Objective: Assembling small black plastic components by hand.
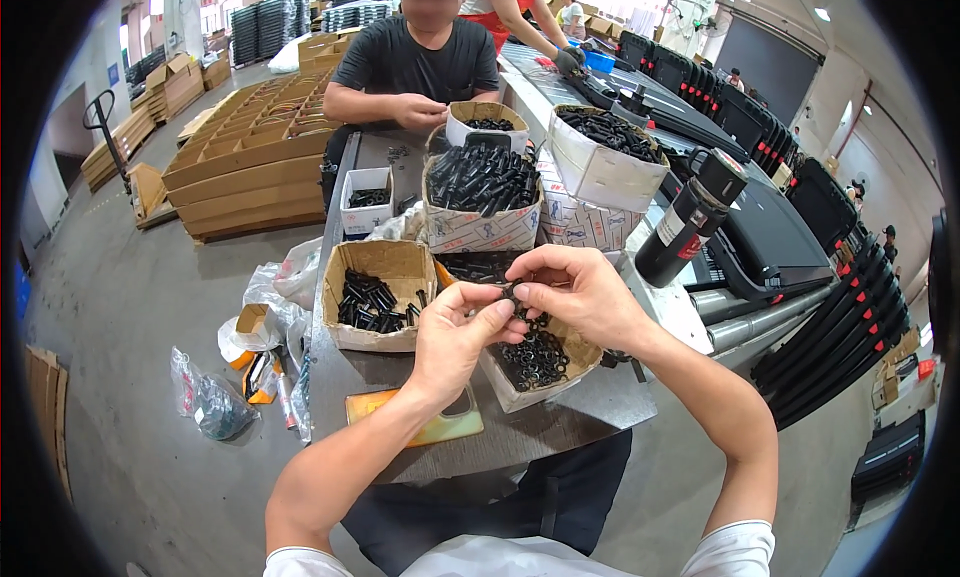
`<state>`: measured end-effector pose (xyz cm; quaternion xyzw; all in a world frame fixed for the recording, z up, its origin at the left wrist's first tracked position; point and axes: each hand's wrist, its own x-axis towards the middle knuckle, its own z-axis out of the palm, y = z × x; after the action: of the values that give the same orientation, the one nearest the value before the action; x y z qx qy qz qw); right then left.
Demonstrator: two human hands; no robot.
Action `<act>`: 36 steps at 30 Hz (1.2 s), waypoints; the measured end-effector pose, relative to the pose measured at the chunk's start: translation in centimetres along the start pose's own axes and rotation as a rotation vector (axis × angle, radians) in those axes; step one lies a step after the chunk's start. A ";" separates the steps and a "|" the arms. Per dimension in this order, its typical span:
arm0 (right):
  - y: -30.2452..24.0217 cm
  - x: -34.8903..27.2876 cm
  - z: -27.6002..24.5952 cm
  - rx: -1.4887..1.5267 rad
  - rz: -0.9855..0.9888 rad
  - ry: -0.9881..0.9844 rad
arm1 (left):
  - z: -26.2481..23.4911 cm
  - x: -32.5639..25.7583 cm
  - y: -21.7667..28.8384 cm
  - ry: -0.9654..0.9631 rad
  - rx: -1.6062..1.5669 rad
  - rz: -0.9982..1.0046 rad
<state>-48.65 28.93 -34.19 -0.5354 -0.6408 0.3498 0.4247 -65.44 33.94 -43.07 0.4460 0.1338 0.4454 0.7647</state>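
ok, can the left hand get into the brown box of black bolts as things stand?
Probably yes: the left hand is beside the open-topped brown box, nothing between. Its fingers pinch a small black part with the right hand.

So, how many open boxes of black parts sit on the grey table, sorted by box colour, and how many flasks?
Brown cardboard boxes: 3
White boxes: 3
Black flask: 1
Total: 7

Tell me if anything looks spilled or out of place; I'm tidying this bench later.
Crumpled plastic bags and a scrap of cardboard lie on the floor left of the table, like dropped litter. On the table, the boxes of black parts sit upright, nothing spilled.
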 end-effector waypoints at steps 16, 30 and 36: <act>-5.5 6.0 -4.5 -0.268 -0.074 0.000 | 0.4 -0.1 1.1 -0.098 -0.012 -0.072; -2.8 14.7 -2.7 -0.484 0.081 -0.092 | -0.2 0.0 0.8 -0.187 0.072 -0.082; -2.2 15.4 -2.3 -0.592 0.060 -0.076 | -0.2 0.1 0.8 -0.190 0.076 -0.088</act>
<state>-48.40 43.61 -28.71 -0.6411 -0.7143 0.1801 0.2152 -65.94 34.32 -42.46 0.5086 0.0970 0.3616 0.7754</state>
